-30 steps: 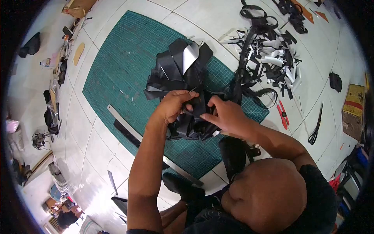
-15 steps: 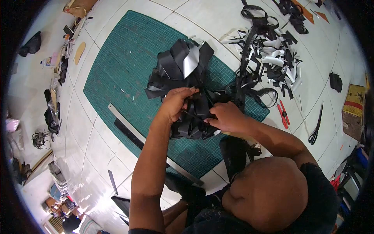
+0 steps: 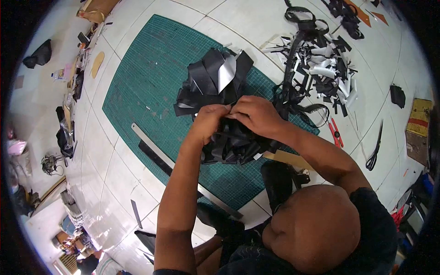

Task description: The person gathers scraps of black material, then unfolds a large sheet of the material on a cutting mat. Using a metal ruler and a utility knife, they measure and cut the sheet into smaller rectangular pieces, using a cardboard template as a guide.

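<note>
A bundle of black strips, one with a silvery face, lies on the green cutting mat. Over its middle my left hand pinches part of the dark material. My right hand meets it there, its fingers closed at the same spot, fingertips nearly touching. What exactly sits between the fingertips is too small to tell. More black strips bunch up below both hands.
A metal ruler lies across the mat's lower left edge. Black and white scraps are heaped at the upper right, near black looped straps. On the right are a red cutter, black scissors and a yellow box.
My right hand has moved up and left from the bundle's lower right side to meet my left hand. A tan piece beneath my right forearm shows more now.
</note>
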`<state>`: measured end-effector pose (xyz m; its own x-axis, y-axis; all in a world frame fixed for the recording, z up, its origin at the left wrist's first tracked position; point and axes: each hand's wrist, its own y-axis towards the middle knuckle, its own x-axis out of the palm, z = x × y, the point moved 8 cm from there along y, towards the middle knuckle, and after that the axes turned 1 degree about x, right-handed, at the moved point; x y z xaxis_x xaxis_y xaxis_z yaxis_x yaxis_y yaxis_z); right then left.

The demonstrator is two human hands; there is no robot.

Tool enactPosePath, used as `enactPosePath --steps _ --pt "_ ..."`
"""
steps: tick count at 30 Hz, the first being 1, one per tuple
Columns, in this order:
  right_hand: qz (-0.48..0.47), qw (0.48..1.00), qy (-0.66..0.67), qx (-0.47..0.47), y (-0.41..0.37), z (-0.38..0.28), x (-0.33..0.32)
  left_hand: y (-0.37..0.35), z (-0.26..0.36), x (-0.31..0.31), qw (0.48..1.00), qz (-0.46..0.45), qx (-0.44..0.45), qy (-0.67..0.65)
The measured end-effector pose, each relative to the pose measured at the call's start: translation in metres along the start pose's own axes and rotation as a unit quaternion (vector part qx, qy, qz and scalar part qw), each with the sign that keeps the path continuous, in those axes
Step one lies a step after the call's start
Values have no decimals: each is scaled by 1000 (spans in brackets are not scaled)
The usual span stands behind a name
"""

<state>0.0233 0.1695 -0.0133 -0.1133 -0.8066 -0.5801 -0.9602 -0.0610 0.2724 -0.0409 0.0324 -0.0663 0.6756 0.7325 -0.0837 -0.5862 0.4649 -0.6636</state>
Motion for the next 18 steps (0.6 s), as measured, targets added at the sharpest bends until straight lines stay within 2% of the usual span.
enactPosePath --steps 2,5,8,11,14,17,18 --pt "-5 996 54 69 1 11 -4 -5 8 -3 981 36 56 183" --pt "43 995 63 64 8 19 -7 -18 15 2 961 66 147 225" --pt "-48 984 76 157 15 34 13 -34 26 9 912 132 188 341" --pt "-34 992 11 122 20 40 26 -39 29 10 857 242 212 403" --pt "-34 990 -25 138 24 45 29 -42 32 15 843 275 310 342" --pt "-7 983 36 177 19 46 20 -31 23 10 888 213 275 300" --pt "16 988 41 149 17 41 16 -22 12 2 934 187 205 226"
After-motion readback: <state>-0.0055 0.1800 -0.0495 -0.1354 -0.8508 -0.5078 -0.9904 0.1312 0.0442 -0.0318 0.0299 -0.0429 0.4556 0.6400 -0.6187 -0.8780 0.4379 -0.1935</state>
